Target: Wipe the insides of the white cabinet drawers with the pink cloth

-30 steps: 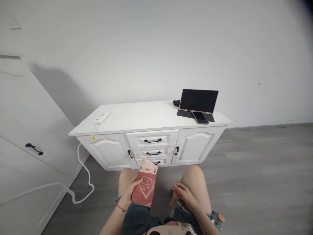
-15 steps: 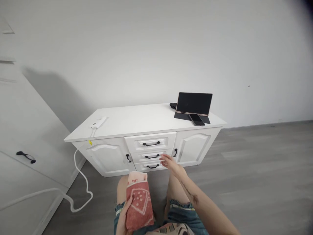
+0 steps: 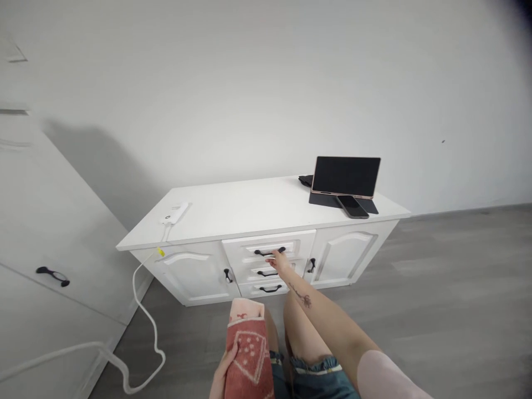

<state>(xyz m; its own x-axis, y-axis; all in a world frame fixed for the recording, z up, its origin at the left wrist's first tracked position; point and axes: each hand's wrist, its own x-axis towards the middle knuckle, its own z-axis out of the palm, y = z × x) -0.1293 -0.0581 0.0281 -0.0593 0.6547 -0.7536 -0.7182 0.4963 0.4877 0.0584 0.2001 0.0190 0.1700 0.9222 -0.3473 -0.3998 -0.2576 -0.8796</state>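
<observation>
One folded red cloth, held before the white cabinet.
Your left hand grips its left edge; your right hand, fingers bent, is at the top drawer handle, its hold indistinct.

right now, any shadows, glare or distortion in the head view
Head view: a soft shadow on the wall beside the tall cabinet; top right corner dark; outer edges look stretched and soft; no plain glare on the tablet screen; red cloth shows its pattern clearly.
</observation>
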